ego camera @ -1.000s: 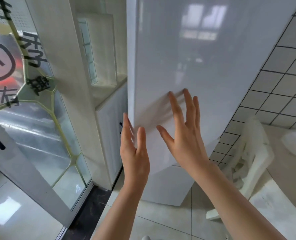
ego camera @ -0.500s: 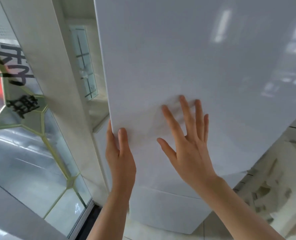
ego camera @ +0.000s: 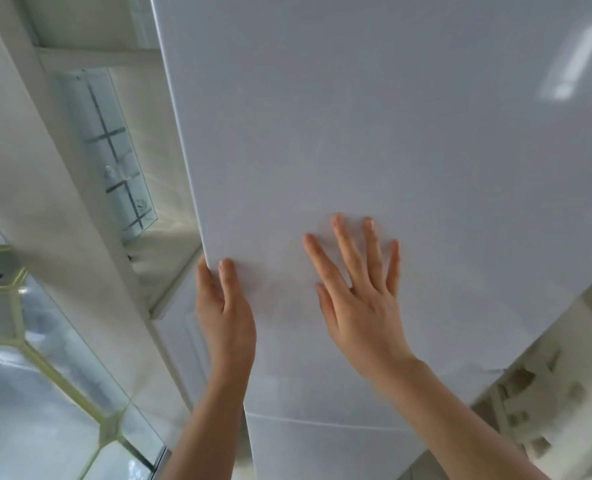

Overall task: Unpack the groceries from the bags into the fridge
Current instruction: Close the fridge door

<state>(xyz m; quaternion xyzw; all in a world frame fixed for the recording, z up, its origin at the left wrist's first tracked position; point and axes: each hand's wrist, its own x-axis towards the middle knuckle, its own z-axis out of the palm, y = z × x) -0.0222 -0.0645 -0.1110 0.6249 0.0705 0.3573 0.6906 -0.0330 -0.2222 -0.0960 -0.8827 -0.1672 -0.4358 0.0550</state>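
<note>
The fridge door (ego camera: 374,133) fills most of the view and stands closed; no grocery bags are visible. The left hand (ego camera: 227,317) grips the door's left edge, thumb flat on the front face and fingers hidden behind the edge, evidently to pull it open. The right hand (ego camera: 360,292) lies flat on the door face, right of that edge, fingers spread wide, probably to steady the cabinet.

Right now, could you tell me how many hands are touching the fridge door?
2. The left hand grips the fridge door's left edge, its fingers hidden behind it; the right hand lies flat on the front, fingers spread.
</note>
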